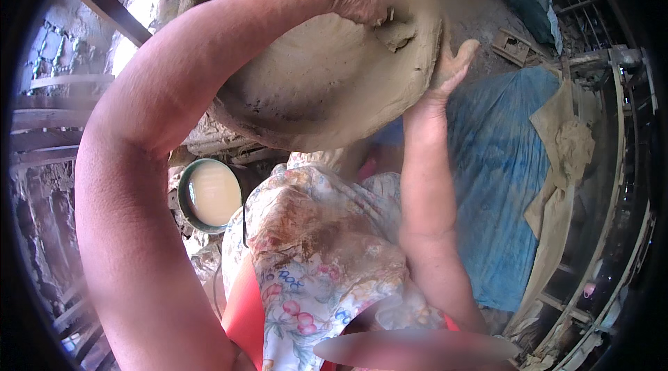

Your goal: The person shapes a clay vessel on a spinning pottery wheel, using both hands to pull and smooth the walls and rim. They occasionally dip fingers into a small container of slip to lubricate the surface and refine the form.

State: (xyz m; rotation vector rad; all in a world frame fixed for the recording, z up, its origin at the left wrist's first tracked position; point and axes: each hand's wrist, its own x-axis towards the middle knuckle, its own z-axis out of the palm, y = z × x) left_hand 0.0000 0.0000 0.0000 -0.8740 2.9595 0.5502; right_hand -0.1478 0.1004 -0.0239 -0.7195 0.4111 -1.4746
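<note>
A large, wide clay pot (pixel 306 86) fills the top middle, its mouth tilted toward me and its grey-brown wall looking damp. Over its left rim reaches my left arm, and my left hand (pixel 365 4) is inside, closed and bent against the upper right inner wall. Just under those fingertips a rough lump of clay (pixel 396 37) sticks to the wall. What the fingers hold, if anything, is hidden. Outside, my right hand (pixel 449 70) lies along the pot's right wall, thumb spread away; its other fingers are partly out of sight behind the rim.
Below the pot, to the left, stands a green-rimmed bucket (pixel 182 194) of cloudy beige liquid. A blue sheet (pixel 494 183) covers the ground at right, beside a clay-smeared sack (pixel 557 162). Stained floral cloth (pixel 306 260) covers my lap. Wooden slats (pixel 52 121) line the left side.
</note>
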